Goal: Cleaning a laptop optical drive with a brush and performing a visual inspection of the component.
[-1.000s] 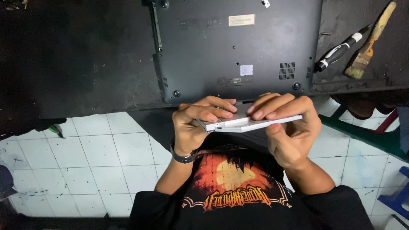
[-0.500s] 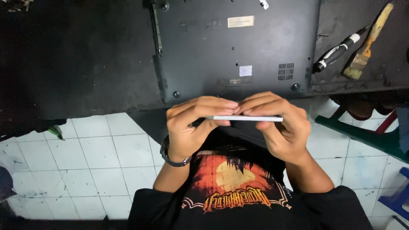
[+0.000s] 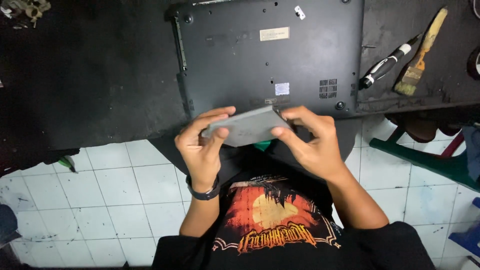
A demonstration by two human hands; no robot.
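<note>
Both hands pinch a flat grey drive module [image 3: 248, 127] between them, its broad face tilted up toward the camera. The left hand [image 3: 201, 145] grips the module's 9 o'clock edge, thumb on the face and fingers behind; the right hand [image 3: 310, 142] holds the 3 o'clock corner between thumb and fingertips. The module hangs just off the desk [image 3: 100, 75] edge, at 6 o'clock from an upturned dark laptop [image 3: 270, 55]. At 3 o'clock from the laptop lie a black screwdriver [image 3: 387, 65] and a paintbrush [image 3: 420, 55], side by side.
</note>
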